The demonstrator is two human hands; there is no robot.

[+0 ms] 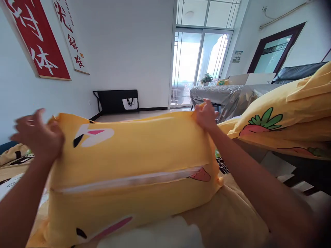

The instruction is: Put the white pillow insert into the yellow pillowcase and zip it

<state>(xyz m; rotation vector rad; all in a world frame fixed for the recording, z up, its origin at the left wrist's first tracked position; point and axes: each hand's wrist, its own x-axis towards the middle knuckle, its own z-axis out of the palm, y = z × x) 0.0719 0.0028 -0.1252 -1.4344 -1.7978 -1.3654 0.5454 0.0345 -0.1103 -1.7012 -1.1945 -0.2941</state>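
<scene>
A yellow pillow [134,155] in a cartoon-print case lies across the middle of the view, its open slit showing white filling. My left hand [38,136], blurred, is at the pillow's far left corner and seems to grip it. At the far right corner, my right hand [205,115] pinches the fabric. Both arms reach forward along the pillow's sides.
A second yellow pillow [287,110] with a strawberry print lies stacked at the right. Yellow bedding [232,213] spreads below. Beyond stand a silver-covered table [227,94], a black rack [116,100] by the wall, and glass balcony doors [199,62].
</scene>
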